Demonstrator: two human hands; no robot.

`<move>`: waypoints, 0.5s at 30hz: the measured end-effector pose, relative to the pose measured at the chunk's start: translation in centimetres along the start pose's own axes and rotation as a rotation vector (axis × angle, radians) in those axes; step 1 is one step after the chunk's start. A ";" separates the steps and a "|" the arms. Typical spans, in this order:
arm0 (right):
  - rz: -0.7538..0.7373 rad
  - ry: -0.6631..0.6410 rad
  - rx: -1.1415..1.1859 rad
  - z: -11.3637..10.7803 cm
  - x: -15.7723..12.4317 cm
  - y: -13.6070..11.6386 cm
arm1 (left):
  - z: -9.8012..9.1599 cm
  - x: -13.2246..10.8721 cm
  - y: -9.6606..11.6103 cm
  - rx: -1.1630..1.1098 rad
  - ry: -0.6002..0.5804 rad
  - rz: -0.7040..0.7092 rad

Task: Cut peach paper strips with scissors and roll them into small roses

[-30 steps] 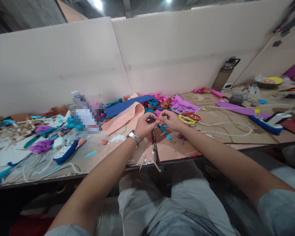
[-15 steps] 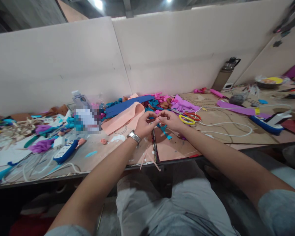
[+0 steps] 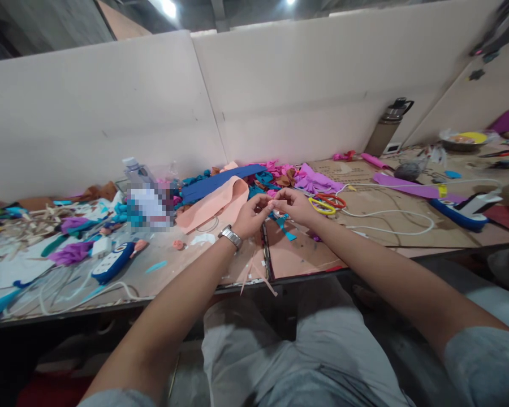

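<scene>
Small peach-coloured piece of thin material (image 3: pixel 271 204) is pinched between the fingertips of both hands, held above the bench near its front edge; its shape is mostly hidden by the fingers. Left hand (image 3: pixel 248 219): thumb and index finger brought together on the piece; the grip of the remaining fingers cannot be told. Right hand (image 3: pixel 297 208): thumb and forefinger closed in from the other side, fingertips set against the left ones, other fingers curled. Silver metal-band wristwatch (image 3: pixel 231 237) is worn on the left wrist. Thin peach strips (image 3: pixel 268 282) are hung over the bench edge below the hands. Just beyond the left hand, a folded peach sheet (image 3: pixel 210 206) is laid with its end curled up; a flat dark-blue sheet (image 3: pixel 223 183) is placed behind it, on a heap of teal, pink and brown scraps. Crumpled purple sheet (image 3: pixel 316 180) is heaped at the right of that pile. Scissors with yellow loop handles (image 3: pixel 322 207) are left just beside the right hand, with orange loop handles (image 3: pixel 332 200) right behind them. Brown cardboard sheet (image 3: pixel 385 226) is spread to the right, crossed by a white cable (image 3: pixel 411 232).
</scene>
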State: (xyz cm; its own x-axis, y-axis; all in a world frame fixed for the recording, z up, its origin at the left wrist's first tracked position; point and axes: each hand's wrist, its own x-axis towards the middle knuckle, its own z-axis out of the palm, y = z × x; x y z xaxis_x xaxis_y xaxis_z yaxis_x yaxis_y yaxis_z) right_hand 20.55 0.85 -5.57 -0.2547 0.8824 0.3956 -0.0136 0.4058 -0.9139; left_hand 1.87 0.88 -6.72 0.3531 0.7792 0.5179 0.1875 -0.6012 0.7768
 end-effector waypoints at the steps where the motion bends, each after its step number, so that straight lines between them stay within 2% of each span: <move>1: -0.003 0.000 -0.001 0.0 0.0 0.0 | 0.0 0.0 0.0 0.005 0.008 -0.005; 15: 0.032 -0.023 -0.010 -0.1 0.1 0.7 | -0.2 0.2 1.0 0.027 0.072 -0.013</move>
State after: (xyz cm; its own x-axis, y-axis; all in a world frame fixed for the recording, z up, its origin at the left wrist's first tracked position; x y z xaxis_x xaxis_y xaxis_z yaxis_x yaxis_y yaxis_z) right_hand 20.59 1.19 -6.14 -0.2770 0.8893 0.3640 0.0049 0.3801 -0.9249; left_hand 1.89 0.49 -5.80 0.2837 0.7971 0.5331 0.2167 -0.5949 0.7740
